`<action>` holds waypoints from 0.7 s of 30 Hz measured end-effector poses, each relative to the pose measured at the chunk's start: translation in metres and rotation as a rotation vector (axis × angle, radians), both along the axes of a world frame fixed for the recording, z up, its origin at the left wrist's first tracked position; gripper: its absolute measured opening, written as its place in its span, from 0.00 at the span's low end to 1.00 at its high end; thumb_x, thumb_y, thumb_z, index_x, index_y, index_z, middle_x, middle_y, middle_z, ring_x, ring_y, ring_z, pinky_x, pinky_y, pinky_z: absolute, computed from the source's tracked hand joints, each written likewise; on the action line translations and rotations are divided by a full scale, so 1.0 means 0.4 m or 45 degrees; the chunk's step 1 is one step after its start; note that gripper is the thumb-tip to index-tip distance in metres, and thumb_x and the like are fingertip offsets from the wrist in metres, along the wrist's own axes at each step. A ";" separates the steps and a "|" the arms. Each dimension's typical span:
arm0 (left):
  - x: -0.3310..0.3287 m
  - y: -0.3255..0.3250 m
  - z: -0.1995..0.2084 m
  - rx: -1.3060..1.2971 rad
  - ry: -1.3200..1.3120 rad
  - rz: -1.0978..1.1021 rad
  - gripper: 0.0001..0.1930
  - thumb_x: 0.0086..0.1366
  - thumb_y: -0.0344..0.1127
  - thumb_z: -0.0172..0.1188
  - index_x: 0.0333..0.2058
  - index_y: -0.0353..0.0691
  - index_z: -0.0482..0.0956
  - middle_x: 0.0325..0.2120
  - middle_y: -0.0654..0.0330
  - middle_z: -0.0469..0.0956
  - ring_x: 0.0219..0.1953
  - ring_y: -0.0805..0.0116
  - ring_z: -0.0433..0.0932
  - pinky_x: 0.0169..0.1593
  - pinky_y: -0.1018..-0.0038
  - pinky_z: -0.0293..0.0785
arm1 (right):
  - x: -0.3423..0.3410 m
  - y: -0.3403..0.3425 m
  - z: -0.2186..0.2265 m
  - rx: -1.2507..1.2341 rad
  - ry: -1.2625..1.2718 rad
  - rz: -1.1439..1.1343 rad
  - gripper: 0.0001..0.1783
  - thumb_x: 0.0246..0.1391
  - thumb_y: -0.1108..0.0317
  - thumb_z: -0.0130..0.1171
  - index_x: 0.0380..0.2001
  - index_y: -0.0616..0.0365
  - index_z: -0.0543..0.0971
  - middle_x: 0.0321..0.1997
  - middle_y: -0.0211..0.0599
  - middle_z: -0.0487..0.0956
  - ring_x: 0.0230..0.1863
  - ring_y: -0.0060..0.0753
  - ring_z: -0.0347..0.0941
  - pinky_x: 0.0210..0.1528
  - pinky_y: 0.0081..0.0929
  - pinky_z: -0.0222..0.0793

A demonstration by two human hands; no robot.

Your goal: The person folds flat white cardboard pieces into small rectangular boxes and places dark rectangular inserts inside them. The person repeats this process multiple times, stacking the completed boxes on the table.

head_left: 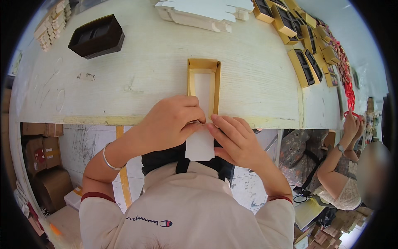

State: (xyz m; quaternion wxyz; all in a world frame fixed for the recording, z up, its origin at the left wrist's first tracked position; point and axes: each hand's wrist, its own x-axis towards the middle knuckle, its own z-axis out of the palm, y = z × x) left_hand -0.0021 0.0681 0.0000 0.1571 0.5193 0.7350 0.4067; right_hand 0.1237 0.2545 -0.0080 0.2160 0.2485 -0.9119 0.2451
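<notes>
A long, narrow cardboard box [204,91] with gold walls and a white inside lies at the table's near edge. Its far end and sides stand up, while a white flap [200,147] hangs out past the edge toward me. My left hand [182,118] is closed in a pinch on the near left corner, its fingertips partly hidden. On the near right corner, my right hand [234,139] grips the box with bent fingers, the thumb beside the flap. A thin fold line or edge shows between both hands' fingertips.
A stack of dark brown plastic trays [96,36] stands at the far left. Flat white cardboard blanks [199,14] lie at the back. Several gold boxes with dark inserts [302,66] crowd the right, where another person's hands [351,124] handle red ribbon [349,93].
</notes>
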 end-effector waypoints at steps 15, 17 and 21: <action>0.049 -0.004 -0.024 0.261 0.055 0.298 0.10 0.59 0.29 0.62 0.39 0.38 0.74 0.36 0.56 0.74 0.27 0.61 0.75 0.33 0.69 0.73 | -0.049 -0.045 -0.015 0.005 0.152 -0.256 0.18 0.41 0.74 0.66 0.39 0.66 0.76 0.45 0.44 0.72 0.27 0.32 0.68 0.29 0.26 0.64; 0.061 0.009 -0.045 0.299 0.312 0.320 0.08 0.55 0.29 0.65 0.32 0.36 0.75 0.34 0.56 0.74 0.28 0.60 0.74 0.31 0.70 0.73 | -0.047 -0.042 -0.019 0.153 0.125 -0.274 0.16 0.41 0.69 0.66 0.34 0.65 0.76 0.36 0.38 0.70 0.29 0.34 0.69 0.29 0.28 0.62; 0.048 0.013 -0.026 0.047 0.412 0.232 0.09 0.52 0.30 0.67 0.26 0.35 0.75 0.26 0.58 0.73 0.27 0.57 0.73 0.29 0.68 0.71 | -0.056 -0.030 0.005 0.178 -0.256 -0.246 0.11 0.43 0.72 0.63 0.32 0.62 0.75 0.30 0.36 0.67 0.31 0.37 0.71 0.28 0.31 0.62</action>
